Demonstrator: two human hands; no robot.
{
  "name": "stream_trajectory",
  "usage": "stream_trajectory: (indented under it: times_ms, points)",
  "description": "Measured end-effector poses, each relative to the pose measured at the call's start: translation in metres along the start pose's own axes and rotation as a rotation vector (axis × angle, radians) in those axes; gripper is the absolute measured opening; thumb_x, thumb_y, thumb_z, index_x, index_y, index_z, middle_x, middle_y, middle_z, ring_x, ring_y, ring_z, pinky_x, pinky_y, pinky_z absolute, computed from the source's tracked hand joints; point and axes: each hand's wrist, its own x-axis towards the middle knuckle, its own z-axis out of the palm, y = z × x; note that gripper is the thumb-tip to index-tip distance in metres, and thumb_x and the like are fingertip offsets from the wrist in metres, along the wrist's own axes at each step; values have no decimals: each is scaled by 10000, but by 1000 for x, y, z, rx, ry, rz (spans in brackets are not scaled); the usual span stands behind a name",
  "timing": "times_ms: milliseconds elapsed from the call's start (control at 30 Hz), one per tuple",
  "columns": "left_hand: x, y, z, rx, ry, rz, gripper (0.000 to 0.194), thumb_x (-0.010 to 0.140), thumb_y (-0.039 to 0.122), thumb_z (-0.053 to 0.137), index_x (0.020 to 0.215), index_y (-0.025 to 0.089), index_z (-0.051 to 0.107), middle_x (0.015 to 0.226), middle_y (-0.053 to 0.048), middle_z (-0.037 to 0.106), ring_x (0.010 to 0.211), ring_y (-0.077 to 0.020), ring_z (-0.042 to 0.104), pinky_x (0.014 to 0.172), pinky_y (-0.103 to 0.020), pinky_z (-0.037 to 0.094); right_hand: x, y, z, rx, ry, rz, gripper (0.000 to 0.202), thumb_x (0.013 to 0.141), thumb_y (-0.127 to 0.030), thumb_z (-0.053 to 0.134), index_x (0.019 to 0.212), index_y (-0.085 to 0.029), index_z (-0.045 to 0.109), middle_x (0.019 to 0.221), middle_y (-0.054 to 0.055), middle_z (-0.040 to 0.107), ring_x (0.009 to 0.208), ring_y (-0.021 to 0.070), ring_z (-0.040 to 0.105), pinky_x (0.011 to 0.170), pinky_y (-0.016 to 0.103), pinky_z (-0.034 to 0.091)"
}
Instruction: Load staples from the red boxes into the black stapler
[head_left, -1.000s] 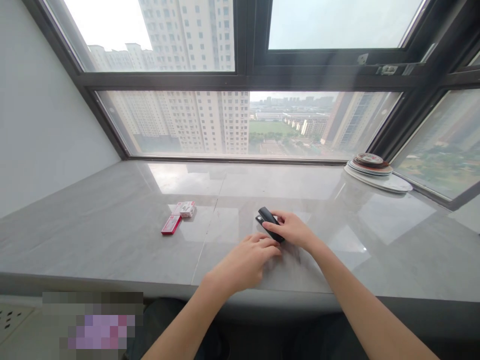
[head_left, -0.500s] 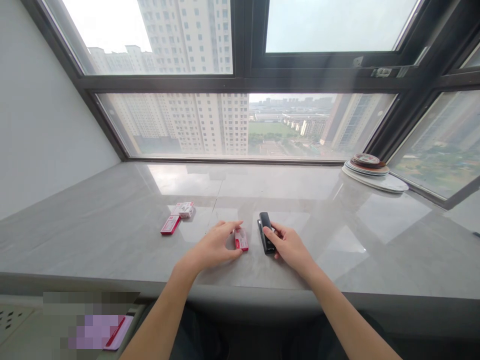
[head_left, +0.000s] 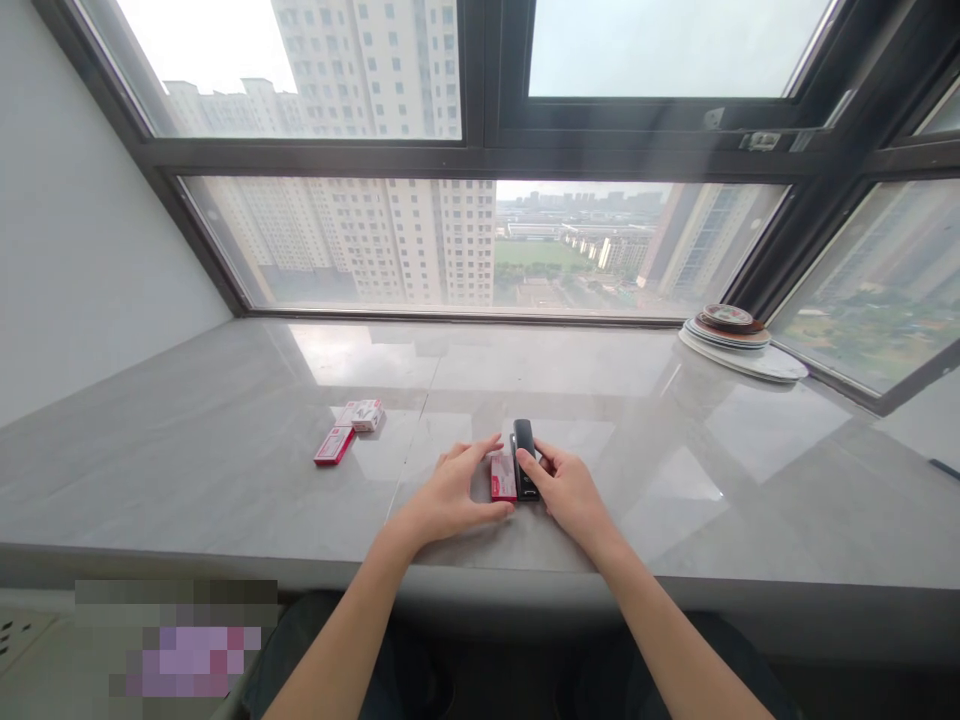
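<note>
My left hand (head_left: pixel 457 495) curves around a small red-and-white box (head_left: pixel 503 478), with the thumb at its near end and the fingers at its far end. A black stapler (head_left: pixel 525 460) stands right beside that box, their sides meeting or nearly so. My right hand (head_left: pixel 566 485) is closed on the stapler from the right, its thumb across the top and the other fingers along the far side, partly hidden. Farther left lie a flat red-and-white box (head_left: pixel 334 446) and a white box with red marks (head_left: pixel 367 415), close together.
Both hands work over a glossy grey stone sill (head_left: pixel 225 430). In the right back corner is a stack of round plates or mats (head_left: pixel 724 335). A dark-framed window (head_left: pixel 480 160) rises behind the sill. Below the front edge at left, a pale surface is partly blurred out.
My left hand and the small box have shifted right, while my right hand has brought the stapler slightly left. The gap between box and stapler has closed. The view has tilted slightly.
</note>
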Motion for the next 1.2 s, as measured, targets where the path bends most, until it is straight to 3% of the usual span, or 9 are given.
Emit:
stream_trajectory:
  times_ms: [67, 133, 200, 267, 367, 467, 700, 967, 1200]
  points:
    - [-4, -10, -9, 16, 134, -54, 520, 859, 481, 692, 1343, 320, 590, 1432, -48, 588, 1363, -292, 494, 1110, -437, 446, 0, 1, 0, -12, 22, -1, 634, 932, -685, 536, 1265, -179, 726, 632, -40, 450, 550, 137, 450, 540, 267, 367]
    - [-12, -31, -28, 121, 402, -223, 265, 941, 495, 564, 1044, 263, 638, 1274, -78, 645, 1283, -309, 530, 1048, -463, 468, -1, 1, 0, -15, 29, -7, 644, 935, -682, 534, 1292, -178, 715, 643, -39, 442, 585, 143, 449, 558, 264, 366]
    - [-23, -63, -55, 339, 732, -529, 277, 931, 495, 552, 972, 223, 585, 1195, -136, 631, 1252, -369, 512, 1058, -543, 419, -1, 0, 0, -21, 33, -17, 655, 935, -680, 534, 1308, -171, 709, 656, -36, 442, 618, 148, 446, 579, 263, 369]
    - [-35, -94, -83, 475, 852, -783, 433, 850, 564, 635, 1077, 202, 559, 1355, -200, 531, 1334, -460, 405, 1051, -618, 377, -1, 0, 0, -32, 45, -17, 657, 932, -680, 532, 1292, -165, 721, 654, -34, 431, 630, 150, 435, 590, 265, 365]
    - [-51, -122, -112, 498, 742, -860, 670, 804, 604, 661, 1318, 217, 474, 1287, -157, 591, 1279, -439, 478, 1015, -562, 408, 0, 0, 1, -39, 61, 1, 658, 930, -684, 521, 1277, -165, 731, 650, -31, 428, 625, 152, 426, 587, 269, 352]
    - [-60, -120, -116, 520, 479, -747, 685, 840, 596, 612, 1432, 285, 467, 1166, -86, 652, 1147, -367, 596, 965, -468, 448, 0, 1, 2, -35, 64, 5, 656, 924, -688, 529, 1275, -172, 732, 651, -31, 425, 619, 153, 421, 583, 269, 342]
    - [-68, -73, -84, 389, 123, -453, 772, 761, 671, 704, 1412, 278, 566, 1230, -73, 664, 1146, -335, 617, 992, -410, 482, -1, 0, 1, -49, 59, -1, 634, 927, -692, 528, 1231, -183, 753, 638, -31, 404, 622, 153, 395, 586, 272, 332]
    - [-32, -21, -43, 148, 117, -160, 556, 797, 355, 686, 1343, 311, 590, 1316, -43, 592, 1244, -275, 563, 1068, -385, 481, -2, -1, 1, -61, 40, -26, 588, 934, -684, 535, 1137, -186, 774, 629, -34, 396, 615, 148, 378, 584, 272, 318]
    - [7, -2, -10, 138, -55, 114, 592, 790, 393, 769, 1352, 334, 590, 1265, -39, 629, 1237, -302, 523, 1083, -436, 450, -2, -2, 1, -87, 30, -62, 559, 948, -665, 528, 1072, -181, 778, 589, -39, 430, 579, 139, 404, 563, 266, 312]
